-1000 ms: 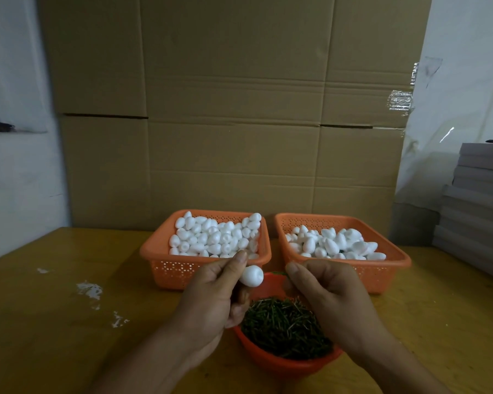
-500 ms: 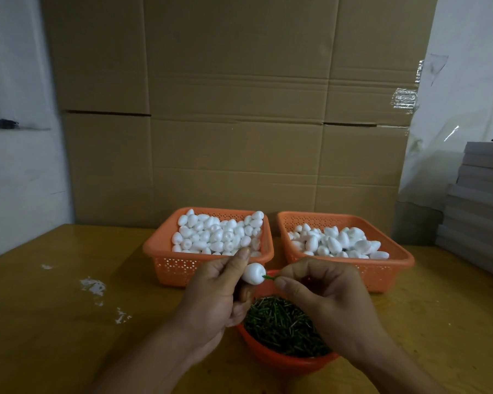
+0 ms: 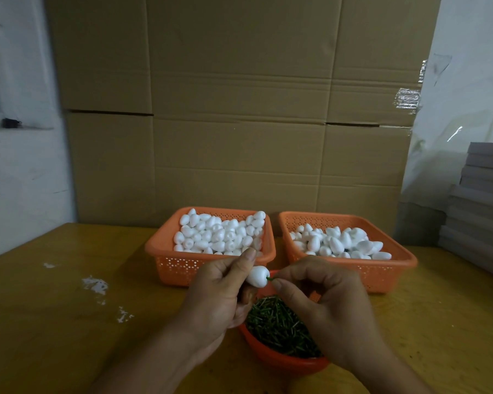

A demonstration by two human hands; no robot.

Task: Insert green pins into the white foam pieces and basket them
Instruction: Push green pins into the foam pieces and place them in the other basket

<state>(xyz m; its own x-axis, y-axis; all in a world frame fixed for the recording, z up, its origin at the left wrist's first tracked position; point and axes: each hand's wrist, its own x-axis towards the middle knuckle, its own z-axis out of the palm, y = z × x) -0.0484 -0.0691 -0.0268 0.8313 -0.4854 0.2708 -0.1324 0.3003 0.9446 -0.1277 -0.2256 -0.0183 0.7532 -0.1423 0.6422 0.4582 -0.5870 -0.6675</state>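
My left hand (image 3: 217, 297) pinches a white egg-shaped foam piece (image 3: 257, 276) between thumb and fingers, above a round orange bowl (image 3: 282, 361) full of green pins (image 3: 279, 327). My right hand (image 3: 325, 302) pinches a green pin (image 3: 269, 278) whose tip is in the foam piece's right end. Behind them stand two orange baskets: the left basket (image 3: 171, 261) is heaped with foam pieces, the right basket (image 3: 393, 273) holds a lower pile of them.
Large cardboard boxes (image 3: 239, 109) form a wall right behind the baskets. A stack of grey flat boards (image 3: 478, 206) stands at the right. White scraps (image 3: 94, 284) lie on the yellow-brown table (image 3: 54, 322) to the left.
My right hand brought a green pin to the foam piece and now holds it against the piece's end. My left hand kept the piece in nearly the same place.
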